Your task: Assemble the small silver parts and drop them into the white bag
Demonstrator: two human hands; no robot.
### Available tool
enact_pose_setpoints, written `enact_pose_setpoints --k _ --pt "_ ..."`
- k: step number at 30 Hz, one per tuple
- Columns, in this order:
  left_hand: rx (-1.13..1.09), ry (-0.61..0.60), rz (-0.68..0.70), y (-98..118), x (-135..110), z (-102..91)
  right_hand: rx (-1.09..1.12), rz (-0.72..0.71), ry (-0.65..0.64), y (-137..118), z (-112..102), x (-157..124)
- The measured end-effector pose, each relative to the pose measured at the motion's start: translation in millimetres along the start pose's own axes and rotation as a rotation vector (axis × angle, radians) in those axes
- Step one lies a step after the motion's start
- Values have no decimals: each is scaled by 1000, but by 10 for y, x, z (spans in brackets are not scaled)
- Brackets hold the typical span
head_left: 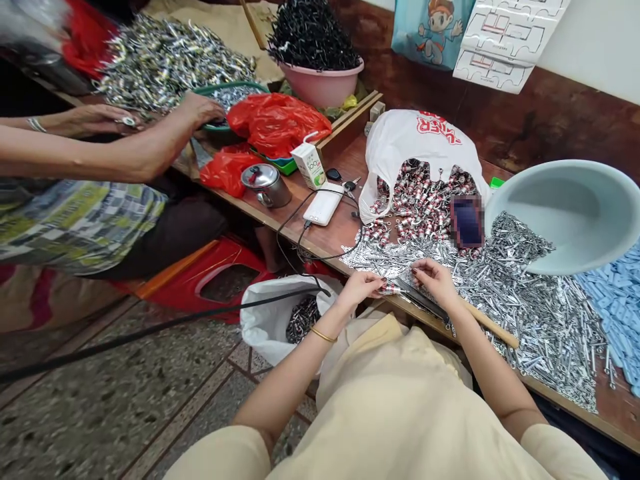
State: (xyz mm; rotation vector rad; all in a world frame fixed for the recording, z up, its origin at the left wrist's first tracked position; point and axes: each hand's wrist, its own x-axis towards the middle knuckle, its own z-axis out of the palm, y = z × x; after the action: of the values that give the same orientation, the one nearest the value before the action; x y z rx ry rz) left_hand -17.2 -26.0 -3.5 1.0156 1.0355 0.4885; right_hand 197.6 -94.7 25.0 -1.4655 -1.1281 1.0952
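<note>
My left hand (364, 288) is closed at the table's front edge, thumb and fingers pinching a small red-and-silver metal piece (391, 289). It resembles the pieces with ringed or hooked ends in the white bag. A short distance to the right, my right hand (436, 283) has its fingertips pressed together; anything in them is too small to make out. Below and between the hands lies a dark metal bar (425, 301) at the table edge. Loose silver metal pieces (480, 287) spread around and behind both hands.
Beyond them, a white plastic bag (415, 130) spills red-and-silver pieces (420, 207), with a phone (467, 221) on top. A grey-blue basin (575, 213) and blue pieces (615, 300) are right. Left are a power bank (324, 204), metal cup (265, 185), white sack (265, 313) and co-worker's hands (200, 110).
</note>
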Motion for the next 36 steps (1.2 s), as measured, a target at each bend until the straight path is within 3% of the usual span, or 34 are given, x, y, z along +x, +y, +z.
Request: enact_pose_setpoints --k 3,8,18,21,24,29,36 --pt "8 -46 -33 74 20 7 -229 -132 13 -37 -45 -3" --pt "32 -57 -30 80 31 -7 -649 -316 -94 -156 -70 79" --pt "-2 -19 -50 80 2 23 -1065 -319 -346 -209 492 645" --pt "-9 -13 -40 85 -8 29 -1000 -313 -275 -229 403 656" --pt "-2 -12 -14 86 5 16 -739 -276 -170 -214 207 585" --pt "18 -32 -26 113 73 -30 -398 -227 -146 -120 -11 396" --pt "106 -94 -18 197 148 -75 -461 -300 -287 -234 -52 265"
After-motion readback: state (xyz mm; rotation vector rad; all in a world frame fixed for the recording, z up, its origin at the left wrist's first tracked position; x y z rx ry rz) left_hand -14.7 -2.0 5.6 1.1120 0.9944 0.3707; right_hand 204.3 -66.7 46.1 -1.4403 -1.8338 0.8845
